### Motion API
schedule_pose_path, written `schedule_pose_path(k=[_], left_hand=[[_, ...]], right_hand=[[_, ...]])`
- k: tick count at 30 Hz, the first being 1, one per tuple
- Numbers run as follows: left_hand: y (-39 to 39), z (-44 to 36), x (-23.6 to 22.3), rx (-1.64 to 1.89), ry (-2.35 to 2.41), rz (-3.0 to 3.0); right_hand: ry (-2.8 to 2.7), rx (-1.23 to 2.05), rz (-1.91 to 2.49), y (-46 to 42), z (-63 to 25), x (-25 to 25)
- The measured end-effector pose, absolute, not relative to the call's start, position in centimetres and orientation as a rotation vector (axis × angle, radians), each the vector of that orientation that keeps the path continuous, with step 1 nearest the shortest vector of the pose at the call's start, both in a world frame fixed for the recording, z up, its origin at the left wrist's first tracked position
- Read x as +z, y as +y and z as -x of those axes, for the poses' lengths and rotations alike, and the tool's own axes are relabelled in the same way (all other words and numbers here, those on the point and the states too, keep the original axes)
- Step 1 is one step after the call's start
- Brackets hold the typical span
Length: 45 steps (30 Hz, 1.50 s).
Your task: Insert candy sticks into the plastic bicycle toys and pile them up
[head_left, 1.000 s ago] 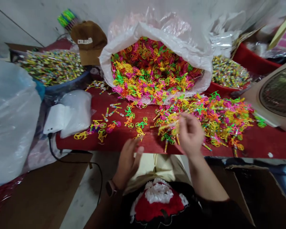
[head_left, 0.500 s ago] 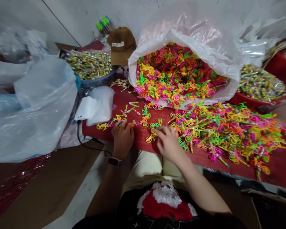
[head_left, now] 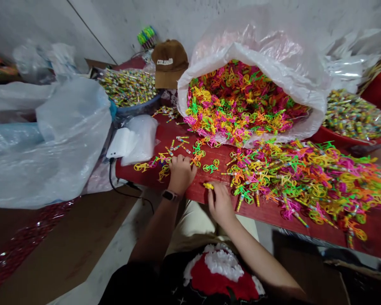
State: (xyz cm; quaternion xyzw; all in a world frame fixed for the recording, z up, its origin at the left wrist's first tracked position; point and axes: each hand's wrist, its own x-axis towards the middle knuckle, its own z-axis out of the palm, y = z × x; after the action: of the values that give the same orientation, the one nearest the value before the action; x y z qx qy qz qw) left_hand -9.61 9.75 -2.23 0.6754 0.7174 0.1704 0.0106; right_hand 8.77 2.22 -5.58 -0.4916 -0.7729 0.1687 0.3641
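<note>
Over the red table top (head_left: 193, 192), my left hand (head_left: 181, 173) is closed, fingers curled downward beside an orange toy bicycle (head_left: 197, 160); whatever is under its fingertips is hidden. My right hand (head_left: 221, 203), near the front edge, pinches a small yellow plastic toy bicycle (head_left: 208, 186) between thumb and fingers. A green toy bicycle (head_left: 212, 165) lies just beyond it. Yellow toy bicycles (head_left: 164, 173) rest left of my left hand. Several short patterned sticks (head_left: 179, 146) are scattered behind that hand.
A large heap of colourful toy bicycles and sticks (head_left: 292, 173) covers the right side. Behind it, a white sack (head_left: 317, 106) gapes open, full of toy bicycles. Tubs of sticks (head_left: 128, 87) stand at both sides. A white power bank (head_left: 119, 144) with a cable and a brown cap (head_left: 169, 63) are at left.
My left hand has shifted right along the table, uncovering yellow bicycles at its left. My right hand has drawn back toward the edge and now pinches a yellow toy bicycle. The view has shifted slightly.
</note>
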Motion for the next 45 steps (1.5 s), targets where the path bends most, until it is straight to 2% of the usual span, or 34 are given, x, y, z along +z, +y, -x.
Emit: schedule_pose_path(k=[4,11,15,21,26,29,32,37,45], left_hand=[[12.5,9.2,-2.6,0.418,2.144,-2.086],[13.5,9.2,-3.3,0.547,1.968,-2.096],[11.6,10.0,-2.3,0.738,1.899,-2.074],[8.1,9.7,-1.0,1.034,1.860,-1.832],[2.6,6.9,-1.4,1.243,1.347,-1.471],[-1.2,4.9,-0.9,1.145,1.137,-1.323],[-3.7,3.4,0.6,1.123,1.128,-1.303],[-4.4,2.1,2.9,1.014,1.081,-1.530],[-4.5,1.3,3.0,0.886,0.987,-1.697]], right_hand=[[-1.926,0.462,1.253,2.3,-8.9,-6.2],[-1.775,0.582,1.269,2.3,-9.1,-6.1],[-1.644,0.697,1.303,2.3,-9.4,-5.8],[-1.635,0.704,1.244,2.4,-9.5,-5.2],[-1.386,0.986,1.166,1.4,-10.4,-3.3],[-1.299,1.235,1.027,-0.1,-11.7,-1.7],[-1.319,1.333,0.963,-1.2,-13.1,0.0],[-1.377,1.328,0.929,-2.0,-15.5,2.0],[-1.608,1.288,0.881,-2.9,-18.4,2.6]])
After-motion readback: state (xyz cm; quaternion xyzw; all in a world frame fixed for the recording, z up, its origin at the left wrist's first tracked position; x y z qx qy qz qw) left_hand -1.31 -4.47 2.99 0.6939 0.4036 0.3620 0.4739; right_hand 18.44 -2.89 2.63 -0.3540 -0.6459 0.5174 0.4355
